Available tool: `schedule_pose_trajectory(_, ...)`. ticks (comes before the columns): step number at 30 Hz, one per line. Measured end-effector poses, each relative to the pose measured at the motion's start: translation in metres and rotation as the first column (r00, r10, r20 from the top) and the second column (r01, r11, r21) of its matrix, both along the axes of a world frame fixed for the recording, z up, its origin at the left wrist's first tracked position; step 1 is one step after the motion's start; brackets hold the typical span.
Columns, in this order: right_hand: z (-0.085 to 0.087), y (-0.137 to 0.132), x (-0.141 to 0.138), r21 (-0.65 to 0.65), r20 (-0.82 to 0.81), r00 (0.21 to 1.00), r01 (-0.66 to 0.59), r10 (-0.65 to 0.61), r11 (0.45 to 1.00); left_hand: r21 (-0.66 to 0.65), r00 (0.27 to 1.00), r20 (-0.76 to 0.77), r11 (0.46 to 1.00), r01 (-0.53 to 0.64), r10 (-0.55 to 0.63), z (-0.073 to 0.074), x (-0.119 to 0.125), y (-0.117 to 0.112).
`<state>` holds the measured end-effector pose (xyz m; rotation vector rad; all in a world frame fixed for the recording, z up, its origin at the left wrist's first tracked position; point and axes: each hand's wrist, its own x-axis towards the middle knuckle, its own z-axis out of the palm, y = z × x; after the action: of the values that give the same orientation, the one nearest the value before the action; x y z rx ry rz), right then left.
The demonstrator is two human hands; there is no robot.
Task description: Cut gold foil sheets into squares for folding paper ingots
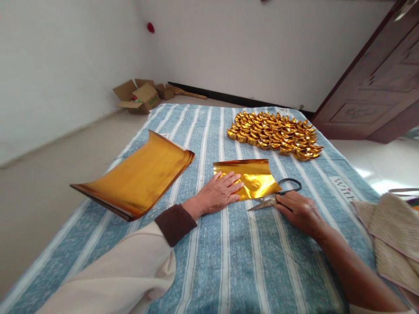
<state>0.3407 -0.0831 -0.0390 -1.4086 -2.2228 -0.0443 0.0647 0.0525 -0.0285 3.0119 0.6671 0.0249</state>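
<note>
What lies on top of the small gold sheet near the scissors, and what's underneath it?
The left hand rests on the gold sheet's left part. Striped cloth shows around it; what lies directly beneath the sheet, or under the hand, is hidden.

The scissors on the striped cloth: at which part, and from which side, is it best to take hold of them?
Probably by the black handle loop, coming from the right: it lies at that end, while the blades point left, toward the side of the left hand. The right hand holds the scissors near that end.
</note>
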Motion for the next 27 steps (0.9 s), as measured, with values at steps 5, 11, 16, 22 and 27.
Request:
schedule_pose_trajectory(5,-0.002,0.000,0.003,-0.011,-0.007,1.000,0.006,-0.006,1.000,0.010,1.000,0.016,1.000,0.003,-0.003,-0.003,0.000,0.000)
schedule_pose_trajectory(11,0.006,0.013,-0.014,0.004,-0.021,0.999,-0.028,0.028,1.000,0.006,1.000,0.031,1.000,0.000,0.000,-0.004,0.000,0.001)
schedule_pose_trajectory(16,0.007,0.013,-0.018,0.023,-0.010,0.999,-0.036,0.037,0.999,0.006,1.000,-0.010,1.000,-0.010,0.010,-0.001,0.001,-0.001)
schedule_pose_trajectory(22,0.007,0.004,-0.013,0.030,-0.010,0.999,-0.038,0.039,0.999,0.001,1.000,-0.016,1.000,-0.011,0.011,0.003,0.001,-0.002)
schedule_pose_trajectory(27,0.008,0.013,-0.019,0.010,-0.014,0.999,-0.041,0.042,0.999,0.018,1.000,0.011,1.000,-0.002,0.002,-0.002,0.001,-0.001)
